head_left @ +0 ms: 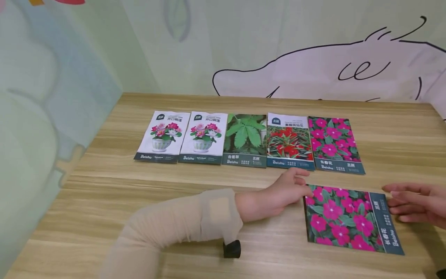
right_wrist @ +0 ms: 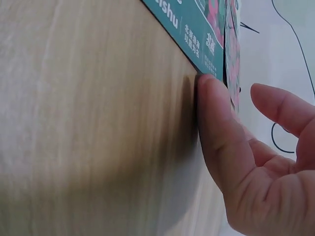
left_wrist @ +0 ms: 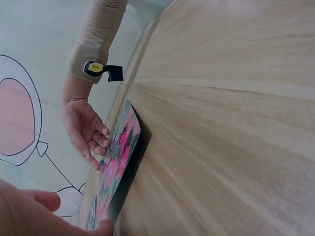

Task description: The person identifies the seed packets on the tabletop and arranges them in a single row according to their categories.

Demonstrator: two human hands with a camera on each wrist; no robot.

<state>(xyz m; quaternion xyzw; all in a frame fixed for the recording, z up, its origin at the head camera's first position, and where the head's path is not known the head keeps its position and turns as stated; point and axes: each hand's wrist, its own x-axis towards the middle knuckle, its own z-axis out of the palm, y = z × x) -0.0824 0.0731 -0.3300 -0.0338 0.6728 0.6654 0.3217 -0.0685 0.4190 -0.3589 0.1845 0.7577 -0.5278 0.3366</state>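
Note:
A seed packet (head_left: 343, 219) with pink flowers and a dark green band lies turned sideways at the front right of the table. My left hand (head_left: 280, 193) is at its far left corner, one digit touching the edge and other fingers spread beyond it. In the left wrist view the packet (left_wrist: 118, 152) shows a dark shadow along its near side. At the banded end is my right hand (head_left: 419, 203), its fingers loosely extended. The right wrist view has one fingertip (right_wrist: 212, 88) against the packet's corner, another digit standing apart.
Behind lies a row of packets: two white ones with potted flowers (head_left: 162, 137) (head_left: 203, 137), a green leaf packet (head_left: 245, 141), a red flower packet (head_left: 290, 141) and another pink flower packet (head_left: 335, 143). A wall (head_left: 195, 50) with drawings borders the wooden table (head_left: 104, 217).

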